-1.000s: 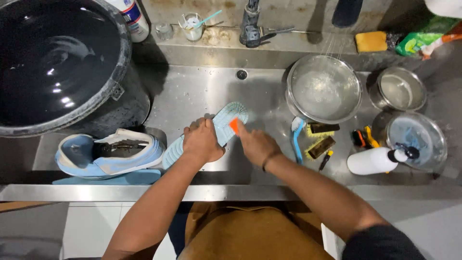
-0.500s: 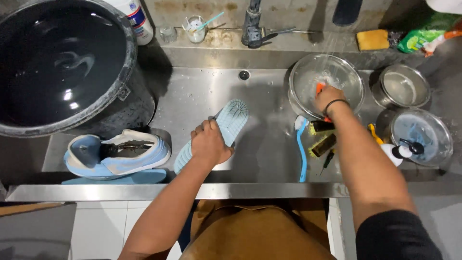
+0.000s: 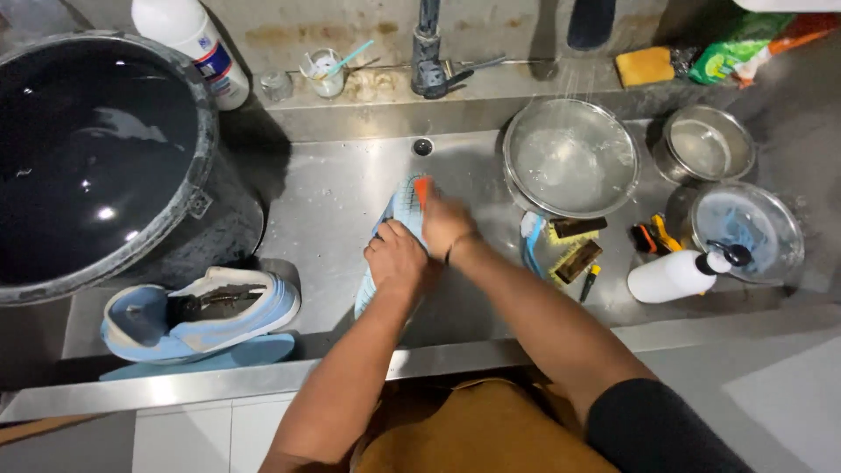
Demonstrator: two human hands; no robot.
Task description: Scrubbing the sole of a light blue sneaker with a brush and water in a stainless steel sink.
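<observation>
Left hand (image 3: 396, 258) grips a pale blue insole (image 3: 399, 210), hiding its middle; right hand (image 3: 445, 223), blurred, fingers closed on an orange brush (image 3: 422, 188).

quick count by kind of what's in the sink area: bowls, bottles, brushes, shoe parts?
Metal bowls: 3
White bottles: 2
Brushes lying by the bowls: 3
Shoe: 1
Light blue insoles: 2, one held by the left hand and scrubbed by the right hand, one under the shoe
Total: 11
</observation>
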